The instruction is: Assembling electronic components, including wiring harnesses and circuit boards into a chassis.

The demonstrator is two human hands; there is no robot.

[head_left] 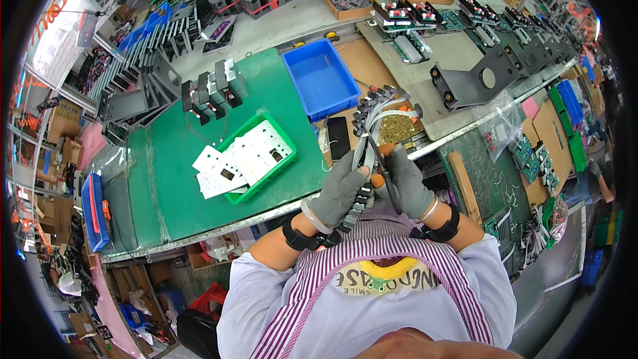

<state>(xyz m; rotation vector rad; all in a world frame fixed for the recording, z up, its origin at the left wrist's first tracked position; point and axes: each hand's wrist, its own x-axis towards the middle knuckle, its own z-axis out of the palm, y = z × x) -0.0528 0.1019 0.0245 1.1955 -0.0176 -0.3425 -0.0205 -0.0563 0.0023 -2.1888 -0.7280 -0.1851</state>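
My left hand (pixel 336 194), in a grey glove, is closed round a bundle of grey ribbon cables (pixel 389 117) with black connectors. Its upper end fans out beyond my fingers, and more black connectors (pixel 357 211) hang below the hand. Close beside it, my right hand (pixel 411 187), also gloved in grey, is closed on a slim dark tool (pixel 393 194) with orange parts, held against the cables. Fingers and cables cover much of that tool, so its exact kind does not show. Both hands are above the table's front edge, close to my striped apron.
Past the hands are a blue bin (pixel 321 78), a black phone (pixel 338 138) and a heap of small brass-coloured parts (pixel 397 128). Left of them, a green tray (pixel 286 138) holds white sheets. Black metal brackets (pixel 473 86) and circuit boards stand on the right.
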